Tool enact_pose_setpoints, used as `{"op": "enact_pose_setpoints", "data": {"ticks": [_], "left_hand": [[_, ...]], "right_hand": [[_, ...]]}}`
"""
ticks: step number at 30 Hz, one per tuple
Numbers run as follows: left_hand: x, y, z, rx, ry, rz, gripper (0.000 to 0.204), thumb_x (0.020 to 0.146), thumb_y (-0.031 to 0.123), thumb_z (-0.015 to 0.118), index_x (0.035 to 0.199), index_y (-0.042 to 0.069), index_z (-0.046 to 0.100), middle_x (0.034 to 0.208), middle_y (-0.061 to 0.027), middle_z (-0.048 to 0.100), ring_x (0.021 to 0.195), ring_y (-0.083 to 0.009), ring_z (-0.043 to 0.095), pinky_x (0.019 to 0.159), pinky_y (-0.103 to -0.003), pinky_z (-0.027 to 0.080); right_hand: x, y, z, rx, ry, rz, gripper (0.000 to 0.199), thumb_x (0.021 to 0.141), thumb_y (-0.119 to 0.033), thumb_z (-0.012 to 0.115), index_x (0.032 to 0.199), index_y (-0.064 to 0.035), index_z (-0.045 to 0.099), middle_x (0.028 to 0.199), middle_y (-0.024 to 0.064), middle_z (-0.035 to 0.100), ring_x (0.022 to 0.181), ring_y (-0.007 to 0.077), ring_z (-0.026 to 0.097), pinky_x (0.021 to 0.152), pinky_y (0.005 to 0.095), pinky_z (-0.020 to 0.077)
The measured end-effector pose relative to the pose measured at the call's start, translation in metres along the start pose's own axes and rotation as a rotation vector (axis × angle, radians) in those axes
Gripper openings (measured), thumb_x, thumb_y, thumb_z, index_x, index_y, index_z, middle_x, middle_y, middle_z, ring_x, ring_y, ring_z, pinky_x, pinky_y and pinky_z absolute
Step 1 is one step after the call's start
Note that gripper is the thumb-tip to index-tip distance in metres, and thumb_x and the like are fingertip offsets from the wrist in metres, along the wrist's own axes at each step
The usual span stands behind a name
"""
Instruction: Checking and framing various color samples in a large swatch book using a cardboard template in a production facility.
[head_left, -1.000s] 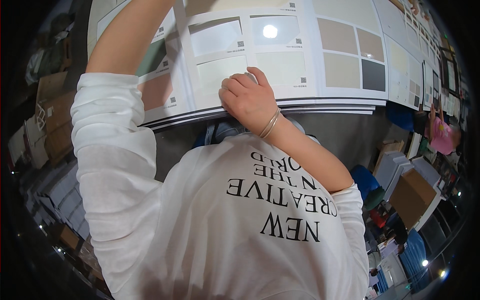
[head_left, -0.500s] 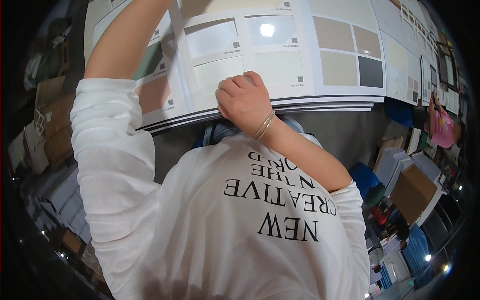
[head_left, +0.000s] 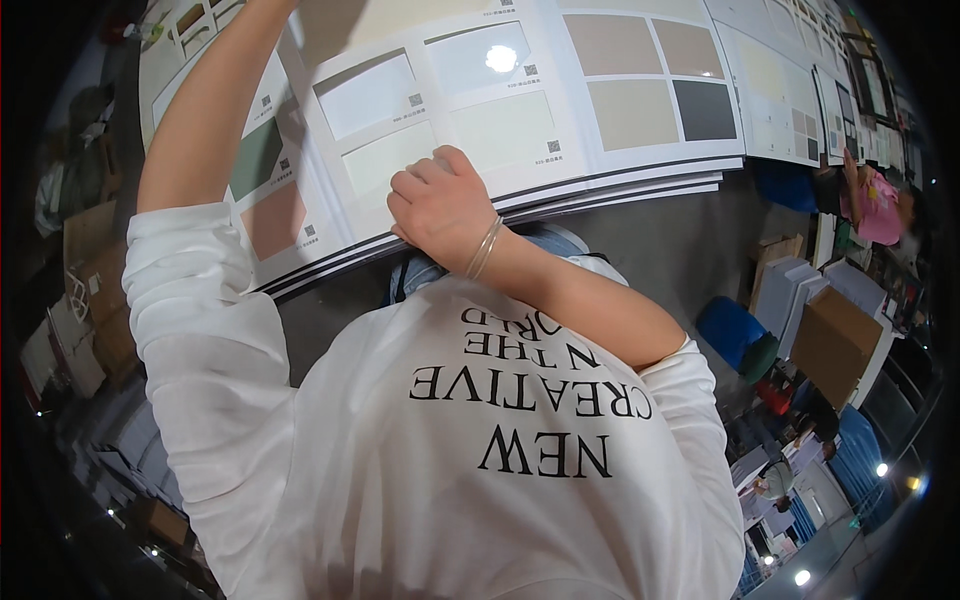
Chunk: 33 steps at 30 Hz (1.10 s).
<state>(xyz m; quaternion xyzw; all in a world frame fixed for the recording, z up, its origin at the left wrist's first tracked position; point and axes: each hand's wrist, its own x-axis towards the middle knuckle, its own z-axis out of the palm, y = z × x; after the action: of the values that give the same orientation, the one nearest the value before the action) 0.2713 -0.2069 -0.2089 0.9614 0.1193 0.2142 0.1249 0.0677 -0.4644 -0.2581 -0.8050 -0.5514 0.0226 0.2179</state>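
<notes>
A large white sample board (head_left: 560, 168) lies before me, its colour swatches set in window-like frames. My right hand (head_left: 440, 210) rests by its near edge, fingers curled in and knuckles up, below a pale swatch (head_left: 390, 158). Whatever may be under those fingers is hidden. Thin bangles (head_left: 485, 248) circle that wrist. The left forearm (head_left: 215, 110) reaches across the board's left part and out past the top edge, so my left hand is out of sight. Beside that arm are a green swatch (head_left: 257, 160) and a pink swatch (head_left: 273, 222).
Right of the framed panel, beige and dark grey swatches (head_left: 705, 110) continue. More sample boards (head_left: 765, 90) stretch farther right. Beyond stand a blue stool (head_left: 730, 330), a cardboard box (head_left: 835, 345) and a person in pink (head_left: 878, 208). Cartons (head_left: 95, 290) stand at the left.
The whole view has turned slightly, so the board and both arms appear farther left. My right hand keeps about the same place on the board.
</notes>
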Motion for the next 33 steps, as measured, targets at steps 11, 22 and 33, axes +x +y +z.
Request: {"op": "enact_pose_setpoints", "data": {"ticks": [11, 22, 33], "left_hand": [[0.002, -0.011, 0.015, -0.008, 0.037, 0.065, 0.026, 0.076, 0.023, 0.079, 0.095, 0.007, 0.071, 0.099, -0.0098, 0.066, 0.095, -0.0269, 0.063, 0.086, -0.038, 0.049], [0.004, -0.021, 0.018, -0.044, 0.104, 0.098, 0.025, 0.075, 0.021, 0.079, 0.093, 0.006, 0.07, 0.098, -0.0114, 0.065, 0.093, -0.0284, 0.064, 0.083, -0.038, 0.051], [0.004, -0.02, 0.016, -0.053, 0.118, 0.114, 0.024, 0.075, 0.021, 0.079, 0.092, 0.006, 0.071, 0.095, -0.0112, 0.066, 0.09, -0.0284, 0.064, 0.08, -0.038, 0.051]], "right_hand": [[-0.004, -0.001, 0.003, -0.057, -0.03, 0.021, 0.016, 0.073, -0.021, 0.069, 0.082, -0.0089, 0.065, 0.09, 0.0026, 0.058, 0.098, 0.0213, 0.057, 0.092, 0.0392, 0.0412], [-0.008, 0.002, -0.006, 0.006, 0.063, 0.007, 0.028, 0.079, -0.023, 0.07, 0.102, -0.0088, 0.066, 0.104, 0.0047, 0.06, 0.102, 0.0236, 0.057, 0.103, 0.045, 0.0384], [-0.106, 0.116, -0.091, 0.126, 0.216, 0.866, 0.014, 0.073, -0.026, 0.078, 0.074, -0.0128, 0.073, 0.084, 0.0057, 0.063, 0.08, 0.0251, 0.06, 0.068, 0.0377, 0.0473]]}}
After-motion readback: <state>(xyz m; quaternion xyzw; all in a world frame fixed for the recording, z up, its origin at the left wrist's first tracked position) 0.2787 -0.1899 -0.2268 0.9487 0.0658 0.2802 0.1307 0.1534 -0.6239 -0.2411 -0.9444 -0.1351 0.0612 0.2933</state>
